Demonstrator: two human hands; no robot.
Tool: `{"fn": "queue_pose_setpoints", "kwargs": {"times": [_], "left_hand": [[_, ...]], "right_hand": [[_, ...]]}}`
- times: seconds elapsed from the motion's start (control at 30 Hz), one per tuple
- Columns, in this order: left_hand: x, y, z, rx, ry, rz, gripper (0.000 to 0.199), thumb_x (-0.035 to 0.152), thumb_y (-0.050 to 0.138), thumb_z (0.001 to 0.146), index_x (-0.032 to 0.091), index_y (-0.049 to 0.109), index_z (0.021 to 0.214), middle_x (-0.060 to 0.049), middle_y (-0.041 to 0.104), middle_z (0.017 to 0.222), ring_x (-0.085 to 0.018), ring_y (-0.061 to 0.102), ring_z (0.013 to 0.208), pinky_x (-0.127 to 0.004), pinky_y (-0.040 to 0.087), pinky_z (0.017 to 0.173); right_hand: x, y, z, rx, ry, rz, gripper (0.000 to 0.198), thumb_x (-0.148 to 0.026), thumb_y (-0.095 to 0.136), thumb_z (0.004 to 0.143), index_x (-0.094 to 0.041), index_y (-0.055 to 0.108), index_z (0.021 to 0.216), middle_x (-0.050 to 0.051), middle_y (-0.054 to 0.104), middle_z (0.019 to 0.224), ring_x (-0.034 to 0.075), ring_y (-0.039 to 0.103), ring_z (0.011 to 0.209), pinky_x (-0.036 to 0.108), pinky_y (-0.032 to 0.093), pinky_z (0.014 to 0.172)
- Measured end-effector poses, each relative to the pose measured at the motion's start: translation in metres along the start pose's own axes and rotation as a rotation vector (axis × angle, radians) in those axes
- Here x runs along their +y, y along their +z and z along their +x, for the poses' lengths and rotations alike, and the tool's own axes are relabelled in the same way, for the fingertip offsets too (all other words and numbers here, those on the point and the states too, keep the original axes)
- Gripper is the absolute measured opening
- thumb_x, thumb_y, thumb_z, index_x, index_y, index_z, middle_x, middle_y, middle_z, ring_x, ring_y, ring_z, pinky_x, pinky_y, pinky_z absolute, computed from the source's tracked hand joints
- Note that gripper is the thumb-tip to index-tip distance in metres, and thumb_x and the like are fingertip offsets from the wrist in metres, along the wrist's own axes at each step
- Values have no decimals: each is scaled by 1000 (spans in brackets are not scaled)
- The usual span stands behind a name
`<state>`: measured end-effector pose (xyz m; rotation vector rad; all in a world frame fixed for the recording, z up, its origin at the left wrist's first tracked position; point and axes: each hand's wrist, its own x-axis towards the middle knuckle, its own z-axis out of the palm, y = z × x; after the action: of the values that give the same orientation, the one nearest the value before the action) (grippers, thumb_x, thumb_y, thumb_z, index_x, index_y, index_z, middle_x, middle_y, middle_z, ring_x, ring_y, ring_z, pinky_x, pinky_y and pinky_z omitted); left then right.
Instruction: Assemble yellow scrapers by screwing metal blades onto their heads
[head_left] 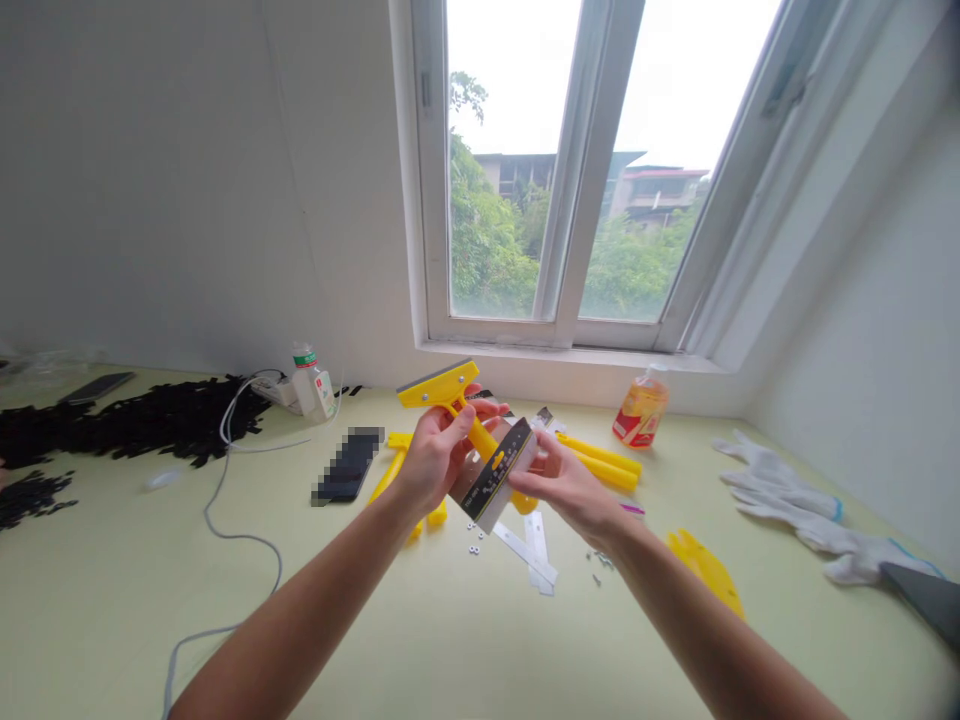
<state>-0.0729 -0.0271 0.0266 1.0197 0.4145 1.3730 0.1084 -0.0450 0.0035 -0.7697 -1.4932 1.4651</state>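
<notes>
A yellow scraper [442,386] with a grey strip along its wide head is held up over the table, tilted, in my left hand [433,455]. Those fingers are closed round its handle near the head. My right hand [566,485] pinches a clear packaging bag with a black printed header card [491,482]. The bag lies across the lower handle and hides part of it; the handle's yellow end shows below. On the table beneath are flat metal strips [534,555], small nuts [474,549] and several screws [597,572].
Yellow handles [604,465] lie behind my right hand, yellow pieces [705,570] by my right forearm. A phone [352,465] and grey cable [259,540] are left. Bottles [641,412], white gloves [787,500] and a black strip pile [150,420] surround the work.
</notes>
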Motion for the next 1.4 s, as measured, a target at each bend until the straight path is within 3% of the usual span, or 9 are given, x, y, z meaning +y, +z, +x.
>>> {"fn": "queue_pose_setpoints", "kwargs": {"times": [0.13, 0.3, 0.47, 0.57, 0.67, 0.83, 1.07, 1.27, 1.4], "left_hand": [[5, -3, 1, -14, 45, 263, 20, 33, 71, 81, 16, 70, 92, -13, 70, 111, -28, 59, 119, -40, 40, 106], [13, -5, -2, -126, 75, 434, 13, 32, 74, 77, 19, 71, 78, -10, 72, 101, -28, 59, 115, -37, 41, 102], [9, -5, -10, -258, -129, 528, 25, 41, 69, 81, 16, 70, 74, -6, 69, 77, -19, 62, 72, -27, 47, 64], [11, -5, -11, -300, -155, 585, 28, 42, 67, 82, 15, 71, 77, -5, 67, 73, -16, 58, 65, -25, 44, 58], [18, -6, -10, -339, -155, 503, 25, 38, 70, 81, 17, 73, 94, -7, 70, 83, -21, 64, 78, -28, 49, 69], [29, -10, -8, -314, -262, 250, 64, 35, 73, 79, 31, 51, 139, -14, 65, 123, -29, 67, 101, -35, 56, 77], [37, 0, -12, -386, -237, 355, 62, 40, 74, 76, 26, 58, 134, -17, 59, 130, -34, 65, 102, -37, 60, 68], [29, 8, -19, -212, -30, 677, 29, 31, 72, 79, 18, 75, 104, -9, 72, 94, -24, 66, 87, -29, 53, 72], [19, -2, -6, -71, 11, 691, 30, 40, 73, 77, 16, 76, 96, -8, 73, 89, -21, 66, 79, -27, 50, 67]], "right_hand": [[7, 7, 2, 61, -91, 95, 47, -35, 82, 71, -24, 51, 106, 2, 72, 94, 20, 71, 88, 36, 55, 84], [9, 12, 0, 108, -153, 181, 59, -33, 83, 71, -29, 44, 115, 0, 73, 93, 19, 71, 87, 37, 55, 85], [-2, 17, -5, 127, -209, 219, 79, -32, 82, 70, -35, 34, 133, 2, 68, 117, 21, 70, 96, 41, 53, 92], [-4, 18, -6, 160, -188, 214, 82, -33, 83, 69, -35, 34, 135, 4, 65, 123, 23, 69, 101, 43, 52, 94], [-5, 18, -7, 195, -165, 211, 85, -36, 82, 69, -34, 32, 138, 3, 71, 107, 23, 70, 96, 42, 54, 91], [-8, 17, -6, 278, -192, 212, 90, -39, 80, 71, -37, 26, 142, -1, 72, 94, 19, 70, 81, 35, 56, 78], [-12, 18, -7, 347, -226, 219, 85, -35, 81, 71, -35, 30, 139, -4, 69, 83, 16, 66, 69, 29, 55, 66], [-14, 21, -10, 303, -262, 108, 75, -35, 78, 74, -33, 35, 135, -3, 69, 85, 18, 67, 77, 35, 56, 75], [-18, 1, -5, 324, -250, -68, 61, -39, 73, 79, -28, 42, 131, 2, 70, 95, 19, 67, 83, 36, 56, 77]]}}
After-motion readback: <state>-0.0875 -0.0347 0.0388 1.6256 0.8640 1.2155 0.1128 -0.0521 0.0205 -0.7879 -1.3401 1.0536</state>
